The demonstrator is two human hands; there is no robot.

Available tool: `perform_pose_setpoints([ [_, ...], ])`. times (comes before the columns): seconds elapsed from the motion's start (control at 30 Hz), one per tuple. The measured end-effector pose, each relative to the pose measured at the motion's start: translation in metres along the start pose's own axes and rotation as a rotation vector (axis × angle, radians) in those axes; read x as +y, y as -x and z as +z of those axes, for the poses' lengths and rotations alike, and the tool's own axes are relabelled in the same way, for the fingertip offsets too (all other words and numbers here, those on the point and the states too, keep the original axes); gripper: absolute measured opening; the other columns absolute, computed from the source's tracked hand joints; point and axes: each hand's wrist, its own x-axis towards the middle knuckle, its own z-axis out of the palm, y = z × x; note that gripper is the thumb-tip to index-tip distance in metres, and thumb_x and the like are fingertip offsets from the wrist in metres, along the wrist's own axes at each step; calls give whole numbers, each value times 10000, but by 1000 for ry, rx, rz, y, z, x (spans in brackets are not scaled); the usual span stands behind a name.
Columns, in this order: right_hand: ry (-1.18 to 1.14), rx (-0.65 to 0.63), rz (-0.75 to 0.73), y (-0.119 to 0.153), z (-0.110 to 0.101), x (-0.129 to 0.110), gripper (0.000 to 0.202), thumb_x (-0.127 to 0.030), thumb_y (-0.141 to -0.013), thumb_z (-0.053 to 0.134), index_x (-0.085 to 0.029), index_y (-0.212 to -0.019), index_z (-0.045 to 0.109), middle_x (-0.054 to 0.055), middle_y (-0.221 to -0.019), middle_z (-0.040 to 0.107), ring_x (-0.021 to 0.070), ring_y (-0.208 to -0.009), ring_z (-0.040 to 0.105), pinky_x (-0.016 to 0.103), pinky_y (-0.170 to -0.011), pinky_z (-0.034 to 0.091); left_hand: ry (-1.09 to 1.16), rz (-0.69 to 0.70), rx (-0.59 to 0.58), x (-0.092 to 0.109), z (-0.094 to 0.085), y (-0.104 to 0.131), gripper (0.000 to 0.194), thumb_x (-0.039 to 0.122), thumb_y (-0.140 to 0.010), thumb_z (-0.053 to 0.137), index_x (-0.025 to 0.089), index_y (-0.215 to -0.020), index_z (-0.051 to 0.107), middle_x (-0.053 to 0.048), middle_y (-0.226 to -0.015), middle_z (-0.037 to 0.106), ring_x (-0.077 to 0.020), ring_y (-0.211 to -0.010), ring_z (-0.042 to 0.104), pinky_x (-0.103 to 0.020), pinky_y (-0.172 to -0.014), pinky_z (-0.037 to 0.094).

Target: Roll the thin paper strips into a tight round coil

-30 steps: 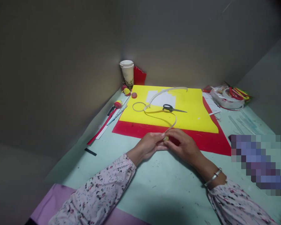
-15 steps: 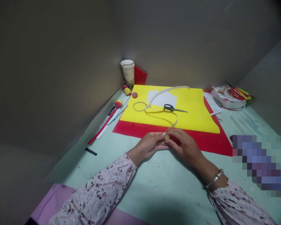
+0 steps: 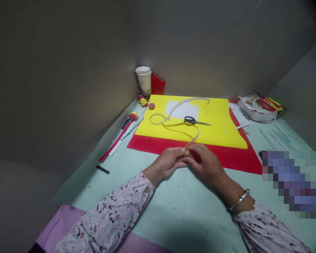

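Now pinching a small yellow roll (image 3: 187,153) with left hand (image 3: 170,161) and right hand (image 3: 206,162), at a red sheet's (image 3: 241,163) near edge. Held beside a pale strip (image 3: 197,135) looping over yellow paper (image 3: 218,112) near scissors (image 3: 191,121).

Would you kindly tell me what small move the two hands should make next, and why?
I'd probably draw in a little of the pale strip toward the small yellowish piece: the left hand and right hand hold that piece between them, the strip leads to them, and its slack curves across the yellow sheet.
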Motion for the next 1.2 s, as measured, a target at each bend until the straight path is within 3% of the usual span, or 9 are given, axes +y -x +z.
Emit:
perform_pose_setpoints([
  [0.5, -90, -80, -2, -4, -9, 2, 192, -243, -958, 587, -238, -1136, 660, 100, -1097, 708, 254, -1019, 664, 431, -860, 570, -25, -59, -12, 2, -1, 0, 158, 200, -936, 653, 59, -947, 721, -144, -920, 736, -166, -825, 710, -365, -918, 552],
  [0.83, -16, 7, 43, -1, -2, -1, 189, -255, -941, 623, -224, -1126, 642, 111, -1091, 707, 264, -1002, 667, 417, -833, 564, -12, -33, 32, 2, 3, -1, 153, 175, -959, 605, 73, -929, 715, -112, -891, 725, -155, -796, 699, -358, -883, 552],
  [1.2, -131, -84, -16, -5, -10, 4, 173, -230, -944, 599, -230, -1115, 630, 103, -1089, 679, 249, -1017, 642, 427, -873, 549, -28, -65, -15, 4, 1, 0, 161, 168, -961, 607, 53, -971, 719, -142, -927, 728, -154, -817, 708, -333, -883, 562],
])
